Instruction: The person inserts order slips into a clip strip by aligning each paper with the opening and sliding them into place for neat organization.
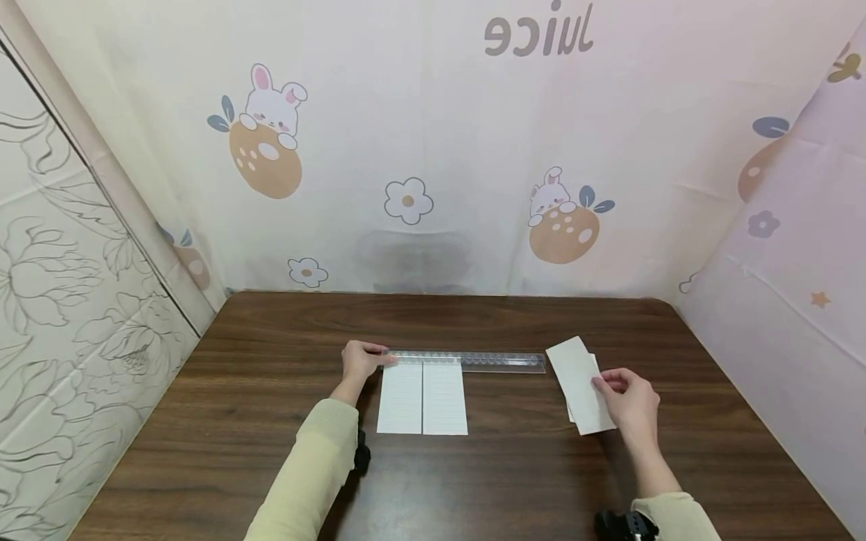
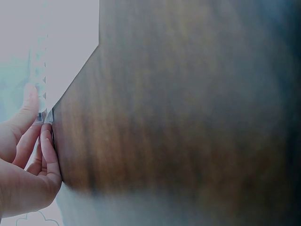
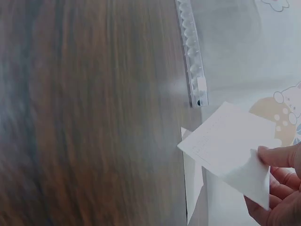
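A long clear plastic strip with a row of bumps point(image 1: 504, 362) lies across the table. My left hand point(image 1: 360, 362) pinches its left end, thumb on top, and the left wrist view shows the same hand point(image 2: 28, 155) at the strip's end. Two white lined sheets point(image 1: 401, 402) lie side by side, their top edges at the strip. On the right, my right hand point(image 1: 631, 402) pinches a white paper card point(image 1: 580, 383) by its edge. In the right wrist view this card point(image 3: 230, 146) is tilted, and another white card point(image 3: 193, 183) shows partly beneath it.
The dark wood-grain table point(image 1: 473, 488) reaches to a printed curtain point(image 1: 473, 150) at the back. A pale curtain point(image 1: 798, 315) hangs on the right, and a flower-patterned panel point(image 1: 74, 300) stands on the left.
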Action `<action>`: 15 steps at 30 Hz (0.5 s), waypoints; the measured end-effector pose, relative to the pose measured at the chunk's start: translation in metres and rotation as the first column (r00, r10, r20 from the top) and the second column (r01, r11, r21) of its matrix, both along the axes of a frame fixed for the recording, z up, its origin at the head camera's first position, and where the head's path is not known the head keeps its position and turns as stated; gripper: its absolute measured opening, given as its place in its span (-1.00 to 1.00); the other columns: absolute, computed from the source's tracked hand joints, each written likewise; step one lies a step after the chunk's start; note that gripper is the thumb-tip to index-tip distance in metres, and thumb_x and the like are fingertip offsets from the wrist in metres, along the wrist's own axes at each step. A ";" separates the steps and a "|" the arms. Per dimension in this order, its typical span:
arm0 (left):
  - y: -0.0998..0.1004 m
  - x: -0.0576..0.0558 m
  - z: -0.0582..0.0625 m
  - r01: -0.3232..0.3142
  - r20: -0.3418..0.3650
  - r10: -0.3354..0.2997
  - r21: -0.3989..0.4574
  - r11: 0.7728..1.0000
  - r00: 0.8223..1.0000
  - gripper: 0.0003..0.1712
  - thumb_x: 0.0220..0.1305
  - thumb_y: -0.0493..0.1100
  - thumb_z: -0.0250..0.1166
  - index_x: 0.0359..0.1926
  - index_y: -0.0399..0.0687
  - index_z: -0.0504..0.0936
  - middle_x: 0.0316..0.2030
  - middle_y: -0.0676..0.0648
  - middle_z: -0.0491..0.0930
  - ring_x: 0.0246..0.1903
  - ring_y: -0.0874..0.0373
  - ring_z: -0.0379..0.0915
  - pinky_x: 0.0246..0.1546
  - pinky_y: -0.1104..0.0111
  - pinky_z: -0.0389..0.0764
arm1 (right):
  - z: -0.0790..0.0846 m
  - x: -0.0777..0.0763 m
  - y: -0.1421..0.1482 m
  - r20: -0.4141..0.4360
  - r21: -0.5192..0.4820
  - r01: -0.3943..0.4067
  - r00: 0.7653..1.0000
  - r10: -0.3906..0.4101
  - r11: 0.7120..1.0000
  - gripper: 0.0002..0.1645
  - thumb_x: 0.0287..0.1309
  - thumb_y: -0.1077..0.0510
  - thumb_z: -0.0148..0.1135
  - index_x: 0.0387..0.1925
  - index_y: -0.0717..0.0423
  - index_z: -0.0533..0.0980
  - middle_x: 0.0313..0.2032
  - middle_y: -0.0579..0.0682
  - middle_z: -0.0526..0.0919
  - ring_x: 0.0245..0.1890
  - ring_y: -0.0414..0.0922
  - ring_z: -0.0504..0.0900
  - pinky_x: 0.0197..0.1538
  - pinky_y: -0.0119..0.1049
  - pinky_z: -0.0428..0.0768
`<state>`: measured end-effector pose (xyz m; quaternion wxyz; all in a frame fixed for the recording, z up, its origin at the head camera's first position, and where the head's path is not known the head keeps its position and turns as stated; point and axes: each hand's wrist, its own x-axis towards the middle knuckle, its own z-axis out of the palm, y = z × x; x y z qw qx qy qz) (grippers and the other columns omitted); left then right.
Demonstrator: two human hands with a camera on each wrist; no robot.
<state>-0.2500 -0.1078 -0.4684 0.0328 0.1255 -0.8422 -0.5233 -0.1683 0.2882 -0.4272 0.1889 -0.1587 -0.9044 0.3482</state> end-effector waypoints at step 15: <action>0.001 0.000 0.002 -0.003 0.005 0.003 -0.017 1.000 1.000 -0.75 -0.21 -0.19 0.48 -0.43 -0.23 0.70 -0.42 -0.15 0.63 -0.13 -0.08 0.40 -0.06 0.12 0.40 | -0.007 0.005 -0.012 -0.029 -0.133 0.021 0.999 -0.025 0.991 -0.69 -0.05 0.16 0.31 -0.24 0.25 0.54 -0.55 0.10 0.63 -0.53 -0.13 0.53 -0.52 -0.25 0.38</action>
